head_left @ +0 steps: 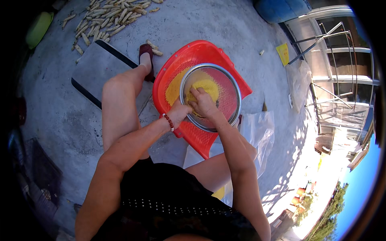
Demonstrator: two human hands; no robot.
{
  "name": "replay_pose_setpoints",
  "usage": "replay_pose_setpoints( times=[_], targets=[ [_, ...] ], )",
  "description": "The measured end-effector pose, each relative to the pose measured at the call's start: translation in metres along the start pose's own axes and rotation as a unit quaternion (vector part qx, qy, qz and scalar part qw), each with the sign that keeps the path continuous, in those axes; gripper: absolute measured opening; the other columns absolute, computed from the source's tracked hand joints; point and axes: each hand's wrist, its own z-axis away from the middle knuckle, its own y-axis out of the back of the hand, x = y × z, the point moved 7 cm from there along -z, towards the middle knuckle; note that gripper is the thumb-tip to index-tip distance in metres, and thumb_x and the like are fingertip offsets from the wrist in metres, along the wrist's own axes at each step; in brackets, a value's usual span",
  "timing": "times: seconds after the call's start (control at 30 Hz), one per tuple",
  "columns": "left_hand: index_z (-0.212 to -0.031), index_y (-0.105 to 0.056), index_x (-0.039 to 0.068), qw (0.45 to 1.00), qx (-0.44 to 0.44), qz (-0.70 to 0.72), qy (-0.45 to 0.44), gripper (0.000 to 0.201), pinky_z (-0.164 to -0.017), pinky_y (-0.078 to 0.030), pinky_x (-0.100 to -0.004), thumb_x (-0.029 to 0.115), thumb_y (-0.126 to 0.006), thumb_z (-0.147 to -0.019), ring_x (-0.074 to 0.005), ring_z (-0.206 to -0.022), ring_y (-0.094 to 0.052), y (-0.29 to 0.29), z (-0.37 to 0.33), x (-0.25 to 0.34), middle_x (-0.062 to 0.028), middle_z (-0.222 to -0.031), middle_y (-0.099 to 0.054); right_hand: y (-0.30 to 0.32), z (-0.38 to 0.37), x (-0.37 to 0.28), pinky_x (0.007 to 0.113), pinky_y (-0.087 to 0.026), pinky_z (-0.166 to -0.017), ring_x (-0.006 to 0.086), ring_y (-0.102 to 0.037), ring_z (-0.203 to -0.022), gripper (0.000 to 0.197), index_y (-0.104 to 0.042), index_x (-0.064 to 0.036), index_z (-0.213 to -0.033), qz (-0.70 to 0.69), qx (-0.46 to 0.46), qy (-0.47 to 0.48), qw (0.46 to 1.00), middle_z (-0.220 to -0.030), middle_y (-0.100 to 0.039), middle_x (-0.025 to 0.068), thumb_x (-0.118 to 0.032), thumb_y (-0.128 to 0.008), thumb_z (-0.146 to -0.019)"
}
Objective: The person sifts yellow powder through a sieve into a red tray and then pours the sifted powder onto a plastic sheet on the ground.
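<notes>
A round metal sieve rests inside a red plastic basket on the concrete floor. Yellow corn meal lies piled in the sieve, and more yellow meal shows in the basket under it. My right hand presses down into the meal inside the sieve, fingers curled. At the sieve's near left rim my left hand grips the edge; a red bead bracelet is on that wrist.
A heap of bare corn cobs lies at the far left. A grey mat sits beside my left leg. Clear plastic sheeting spreads at the right, a blue barrel stands at the back, and a metal railing runs along the right.
</notes>
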Motion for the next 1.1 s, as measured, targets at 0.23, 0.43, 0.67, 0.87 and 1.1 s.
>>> replay_pose_setpoints(
  times=[0.23, 0.43, 0.67, 0.87, 1.1],
  targets=[
    [-0.119, -0.038, 0.005, 0.999, -0.035, 0.027, -0.005, 0.053, -0.066, -0.054, -0.0359, -0.01, -0.044, -0.069, -0.0223, -0.09, -0.059, 0.007, -0.016, -0.012, -0.0096, -0.105, -0.052, -0.004, -0.005, 0.035, 0.036, -0.047, -0.071, 0.0346, -0.056, -0.088, 0.035, -0.052, 0.0029, -0.106, -0.04, -0.086, -0.08, 0.992, -0.101, -0.054, 0.0231, 0.0, -0.052, -0.072],
    [-0.119, -0.038, 0.006, 1.0, -0.024, 0.005, 0.012, 0.053, -0.066, -0.054, -0.0363, -0.01, -0.045, -0.069, -0.022, -0.09, -0.059, 0.007, -0.014, -0.01, -0.0088, -0.106, -0.052, 0.019, -0.005, 0.044, 0.035, -0.046, -0.076, 0.0301, -0.058, -0.09, 0.042, -0.048, 0.0083, -0.112, -0.096, 0.015, -0.056, 0.994, -0.105, -0.054, 0.0216, 0.002, -0.054, -0.07],
    [-0.12, -0.037, 0.005, 1.0, -0.029, 0.004, 0.0, 0.055, -0.065, -0.054, -0.0351, -0.01, -0.044, -0.068, -0.0225, -0.09, -0.059, 0.004, -0.01, -0.008, -0.0089, -0.105, -0.052, -0.01, -0.008, 0.016, 0.035, -0.046, -0.074, 0.0323, -0.059, -0.081, 0.028, -0.058, 0.0038, -0.097, -0.051, -0.01, -0.047, 0.998, -0.09, -0.058, 0.0214, -0.006, -0.059, -0.07],
    [-0.121, -0.037, 0.005, 0.999, -0.029, 0.015, -0.005, 0.057, -0.066, -0.054, -0.0344, -0.011, -0.045, -0.067, -0.0226, -0.091, -0.058, 0.008, -0.015, -0.011, -0.0089, -0.107, -0.052, 0.007, -0.009, 0.039, 0.041, -0.047, -0.065, 0.0372, -0.058, -0.071, 0.022, -0.06, 0.0012, -0.093, -0.074, -0.006, -0.137, 0.988, -0.075, -0.059, 0.0217, -0.008, -0.055, -0.074],
    [-0.121, -0.037, 0.007, 1.0, -0.019, 0.019, -0.001, 0.058, -0.068, -0.053, -0.036, -0.012, -0.044, -0.067, -0.0227, -0.09, -0.058, 0.01, -0.015, -0.01, -0.0088, -0.105, -0.053, 0.011, -0.009, 0.033, 0.041, -0.047, -0.065, 0.0362, -0.059, -0.072, 0.026, -0.058, 0.0004, -0.096, -0.053, 0.099, -0.02, 0.993, -0.079, -0.06, 0.0218, -0.012, -0.055, -0.074]
  ],
)
